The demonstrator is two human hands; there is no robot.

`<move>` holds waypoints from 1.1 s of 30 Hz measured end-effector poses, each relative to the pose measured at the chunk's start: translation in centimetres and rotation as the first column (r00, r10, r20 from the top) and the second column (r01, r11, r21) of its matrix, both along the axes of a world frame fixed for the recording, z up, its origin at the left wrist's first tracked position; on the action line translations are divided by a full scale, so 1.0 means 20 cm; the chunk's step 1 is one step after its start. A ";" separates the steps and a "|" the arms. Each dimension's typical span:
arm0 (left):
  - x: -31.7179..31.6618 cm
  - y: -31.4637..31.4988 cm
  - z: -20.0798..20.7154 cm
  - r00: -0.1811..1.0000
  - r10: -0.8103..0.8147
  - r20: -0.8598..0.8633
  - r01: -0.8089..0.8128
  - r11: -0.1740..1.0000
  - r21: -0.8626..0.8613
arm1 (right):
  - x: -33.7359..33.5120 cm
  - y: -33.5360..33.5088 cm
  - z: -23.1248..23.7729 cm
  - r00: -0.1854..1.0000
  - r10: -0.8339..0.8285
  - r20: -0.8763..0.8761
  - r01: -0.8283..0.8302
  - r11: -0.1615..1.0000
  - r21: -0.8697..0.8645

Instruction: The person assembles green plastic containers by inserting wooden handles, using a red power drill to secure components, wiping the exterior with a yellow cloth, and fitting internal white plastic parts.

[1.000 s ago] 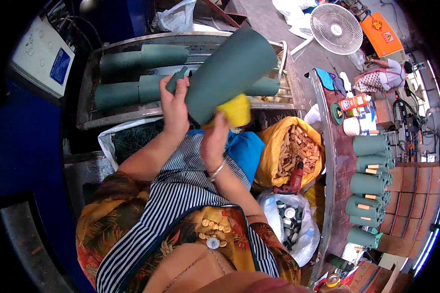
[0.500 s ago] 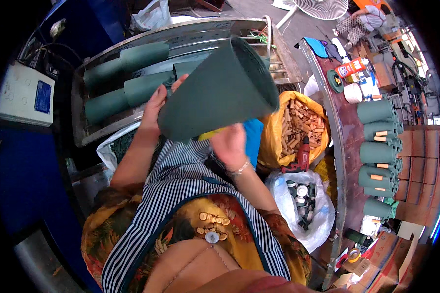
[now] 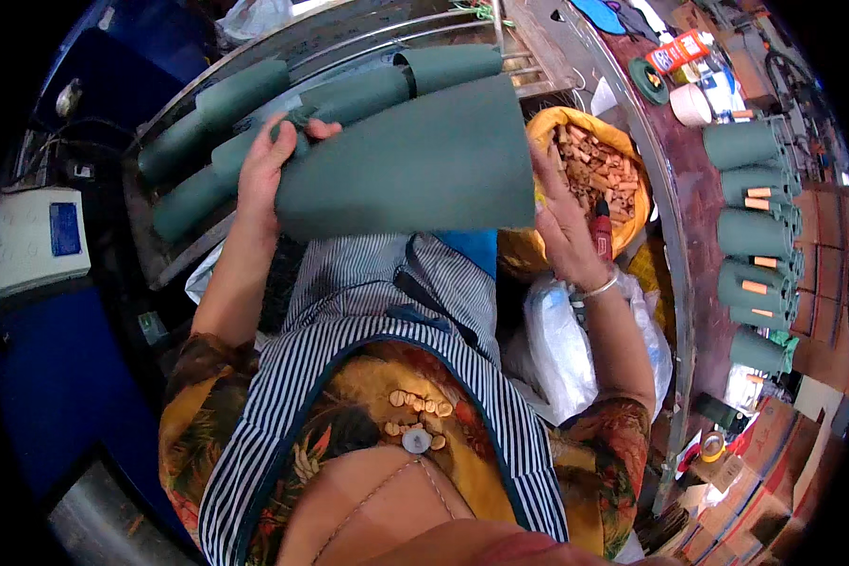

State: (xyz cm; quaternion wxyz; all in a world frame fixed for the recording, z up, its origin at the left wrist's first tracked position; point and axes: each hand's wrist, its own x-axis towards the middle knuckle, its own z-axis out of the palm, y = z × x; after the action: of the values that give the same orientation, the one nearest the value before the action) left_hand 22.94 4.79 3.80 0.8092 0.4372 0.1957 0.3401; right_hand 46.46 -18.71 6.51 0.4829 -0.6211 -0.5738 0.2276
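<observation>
A large dark green tapered tube (image 3: 406, 165) lies crosswise in front of my striped apron. My left hand (image 3: 264, 179) grips its narrow left end, the thumb and fingers around a small green knob there. At the wide right end, my right hand (image 3: 571, 231) lies along the rim with its fingers stretched out; I cannot tell whether fingertips reach inside. Something yellow shows at the right fingers. Behind the tube, similar green tubes (image 3: 245, 94) lie in rows on a metal-framed rack (image 3: 349, 40).
A yellow sack (image 3: 643, 193) of short tan tubes stands right, a red power drill (image 3: 602, 231) against it. Below is a white plastic bag (image 3: 557, 344). The long table (image 3: 674, 151) at right carries green tubes (image 3: 755, 236), a spray can (image 3: 679, 52) and tape (image 3: 713, 446). A grey box (image 3: 33, 241) is left.
The tube has swung from tilted, with its open mouth showing, to nearly level. My right hand has moved from underneath it to the wide rim. The view has shifted too.
</observation>
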 end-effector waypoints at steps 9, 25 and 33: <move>0.03 -0.22 -0.06 0.964 -0.093 -0.247 0.245 -0.037 0.969 | 0.15 -0.43 -0.03 0.130 -0.303 -0.944 0.239 0.934 -0.266; -0.09 -0.13 -0.54 0.897 -0.130 -0.423 0.350 0.793 0.498 | 0.75 -0.36 -1.06 0.591 -0.803 0.082 0.761 0.520 -0.387; -0.11 -0.16 -0.58 0.868 -0.166 -0.468 0.386 0.819 0.425 | 0.76 -1.13 -1.44 -0.396 -0.918 0.000 0.684 -0.295 -0.667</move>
State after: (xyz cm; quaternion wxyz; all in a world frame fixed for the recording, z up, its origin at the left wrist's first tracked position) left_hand 20.79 1.56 -7.85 0.6476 0.7191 0.1979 0.1560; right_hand 61.60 -41.31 -22.37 0.4745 -0.7936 0.3790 0.0380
